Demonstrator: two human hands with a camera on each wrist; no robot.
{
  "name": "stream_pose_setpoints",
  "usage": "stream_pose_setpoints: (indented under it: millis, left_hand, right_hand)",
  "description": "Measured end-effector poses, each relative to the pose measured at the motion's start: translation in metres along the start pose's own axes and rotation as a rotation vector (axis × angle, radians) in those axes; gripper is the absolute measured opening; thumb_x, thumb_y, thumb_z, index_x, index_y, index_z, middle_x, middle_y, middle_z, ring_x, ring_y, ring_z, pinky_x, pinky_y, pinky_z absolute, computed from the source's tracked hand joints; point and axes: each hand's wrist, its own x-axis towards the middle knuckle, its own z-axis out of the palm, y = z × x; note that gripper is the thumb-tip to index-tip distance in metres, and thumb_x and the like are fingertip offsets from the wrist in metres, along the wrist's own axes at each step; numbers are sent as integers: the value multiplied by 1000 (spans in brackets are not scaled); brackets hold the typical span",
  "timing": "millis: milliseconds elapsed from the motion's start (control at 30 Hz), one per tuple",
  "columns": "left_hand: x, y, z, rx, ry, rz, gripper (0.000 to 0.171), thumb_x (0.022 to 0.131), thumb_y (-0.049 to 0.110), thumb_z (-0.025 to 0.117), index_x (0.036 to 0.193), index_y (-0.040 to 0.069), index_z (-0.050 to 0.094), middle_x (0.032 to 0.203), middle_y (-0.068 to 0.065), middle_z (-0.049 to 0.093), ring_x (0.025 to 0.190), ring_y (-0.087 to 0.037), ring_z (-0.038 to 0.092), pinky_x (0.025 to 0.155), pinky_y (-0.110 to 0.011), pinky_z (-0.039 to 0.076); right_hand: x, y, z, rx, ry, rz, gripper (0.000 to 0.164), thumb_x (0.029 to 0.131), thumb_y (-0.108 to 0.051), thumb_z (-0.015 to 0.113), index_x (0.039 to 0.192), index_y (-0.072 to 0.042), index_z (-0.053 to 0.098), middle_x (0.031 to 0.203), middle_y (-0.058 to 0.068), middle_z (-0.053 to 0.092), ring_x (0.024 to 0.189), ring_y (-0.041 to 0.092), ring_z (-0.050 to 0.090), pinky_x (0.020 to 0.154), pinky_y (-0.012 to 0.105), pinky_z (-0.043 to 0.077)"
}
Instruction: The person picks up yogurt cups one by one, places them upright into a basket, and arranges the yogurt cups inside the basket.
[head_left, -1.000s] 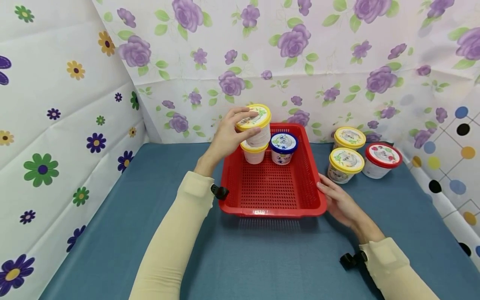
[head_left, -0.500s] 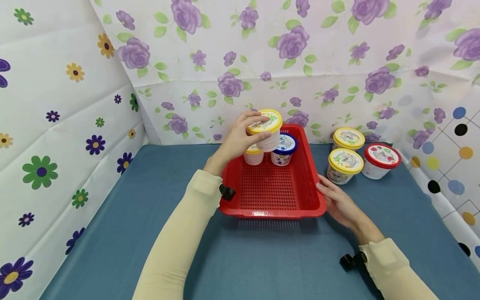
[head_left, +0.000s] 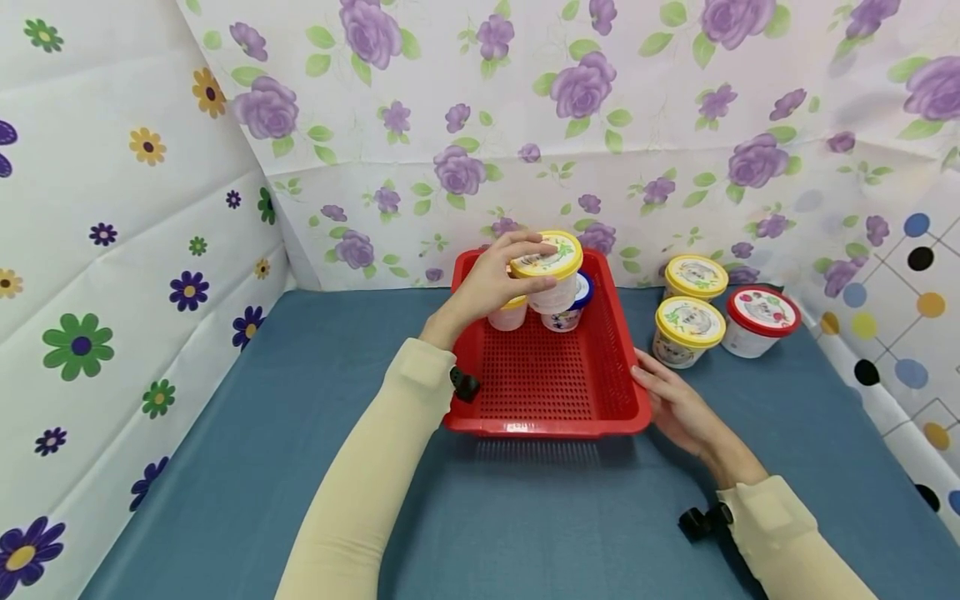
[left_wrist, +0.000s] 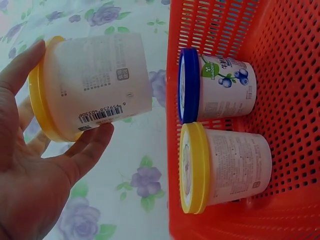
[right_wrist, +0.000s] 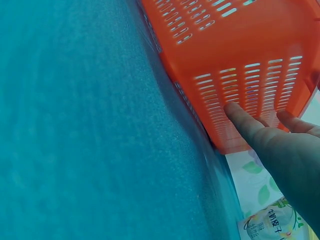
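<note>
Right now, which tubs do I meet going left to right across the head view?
Yellow-lidded tub in the red basket, held yellow-lidded tub, blue-lidded tub, pair of yellow-lidded tubs, red-lidded tub.

my head cam: forward-down over worktop (head_left: pixel 540 517) | left wrist: close, into basket (left_wrist: pixel 225 224) | right wrist: close, basket from outside | all share basket
</note>
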Motion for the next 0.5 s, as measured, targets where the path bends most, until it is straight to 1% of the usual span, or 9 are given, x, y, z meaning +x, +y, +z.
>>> stream_pose_setpoints:
  millis: [100, 267, 400, 500]
  left_hand:
    - [1, -2, 3, -2, -33, -4, 51, 93, 30, 82, 140, 18, 68, 155, -3, 46, 143, -20, 41, 108, -34, 45]
    - [3, -5, 9, 11, -112, -31, 54, 90, 27, 85, 140, 18, 68, 153, -2, 49, 142, -20, 43, 111, -34, 42]
    - [4, -6, 14, 69, -186, -40, 56, 90, 28, 84, 143, 19, 66, 155, -2, 47, 144, -21, 42, 114, -36, 38]
    - [5, -6, 18, 115, -219, -27, 57, 92, 31, 83, 144, 19, 65, 157, -3, 46, 145, -23, 41, 117, -38, 36]
  right_hand:
    - [0, 0, 0, 3, 0, 1, 57, 115, -22, 34, 167, -10, 14, 155, 7, 48, 125, 14, 61, 99, 34, 55]
    - [0, 0, 0, -2, 2, 6, 57, 115, -23, 34, 167, -10, 13, 156, 8, 47, 125, 14, 61, 99, 34, 55]
    - [0, 0, 1, -8, -1, 5, 57, 116, -22, 34, 167, -11, 13, 156, 9, 46, 126, 14, 60, 100, 33, 54]
    - [0, 0, 0, -3, -1, 2, 56, 116, -22, 34, 167, -11, 14, 155, 8, 47, 125, 14, 61, 100, 33, 54]
